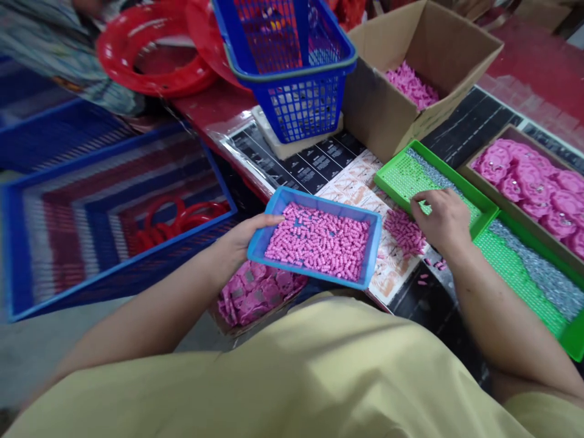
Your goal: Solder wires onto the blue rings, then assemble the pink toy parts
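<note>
The blue tray [331, 210] is at the near edge of the desk [205, 112], in front of my body and slightly tilted. Pink beads [319, 243] cover most of its floor, with some blue showing between them. My left grip [243, 238] is closed on the tray's left end, thumb over the rim, other fingers out of sight beneath. Whether the tray's far end touches the desk, I cannot tell.

My right grip [442, 219] is curled, thumb and forefinger bent toward each other, over the near corner of a green tray [406, 173]. Whether it has hold of a bead, I cannot tell. A pink heap [402, 232] lies on a printed sheet [381, 277] between the blue tray and this grip, a few loose pieces just beside it.

Grey bits [429, 167] lie along one side of the green tray. A second green tray [506, 274] adjoins it, also part-filled with grey. Beyond are a low box [468, 167] of pink parts, a tall carton [378, 115] holding more pink, and a blue basket [296, 74] on a pale block [285, 148]. To the left: red rings [164, 85] and a blue crate [109, 277].
</note>
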`<action>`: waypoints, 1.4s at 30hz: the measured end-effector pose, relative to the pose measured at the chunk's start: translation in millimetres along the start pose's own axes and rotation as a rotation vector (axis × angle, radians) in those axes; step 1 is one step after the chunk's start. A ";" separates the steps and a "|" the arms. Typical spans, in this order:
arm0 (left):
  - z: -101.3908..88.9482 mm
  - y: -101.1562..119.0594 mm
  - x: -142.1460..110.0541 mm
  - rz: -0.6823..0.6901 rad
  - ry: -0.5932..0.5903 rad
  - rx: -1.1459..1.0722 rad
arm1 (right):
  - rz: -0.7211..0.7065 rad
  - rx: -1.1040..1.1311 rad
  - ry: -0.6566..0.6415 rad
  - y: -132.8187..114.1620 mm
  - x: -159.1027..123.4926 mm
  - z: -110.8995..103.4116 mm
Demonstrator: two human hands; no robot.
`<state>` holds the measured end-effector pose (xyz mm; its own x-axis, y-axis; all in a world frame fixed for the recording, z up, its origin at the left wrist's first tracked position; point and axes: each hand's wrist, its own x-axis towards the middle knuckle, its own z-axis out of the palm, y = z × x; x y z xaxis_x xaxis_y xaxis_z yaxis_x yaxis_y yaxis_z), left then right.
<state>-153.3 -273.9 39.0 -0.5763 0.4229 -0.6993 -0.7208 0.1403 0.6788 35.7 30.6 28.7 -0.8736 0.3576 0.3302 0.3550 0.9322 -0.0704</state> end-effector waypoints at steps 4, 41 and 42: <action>6.9 9.7 5.5 0.046 0.051 -0.132 | 0.042 -0.059 0.097 16.8 -6.0 -6.6; -125.5 50.8 -25.2 0.407 0.371 -0.448 | -0.496 -0.070 -0.029 -127.5 230.2 -10.7; -132.5 58.5 -20.0 0.437 0.411 -0.460 | -0.488 -0.079 -0.045 -129.2 236.0 -7.1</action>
<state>-235.0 -392.7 63.1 -0.8791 -0.0263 -0.4759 -0.4294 -0.3895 0.8148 -213.9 -5.8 122.4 -0.9571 -0.1155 0.2656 -0.0760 0.9850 0.1546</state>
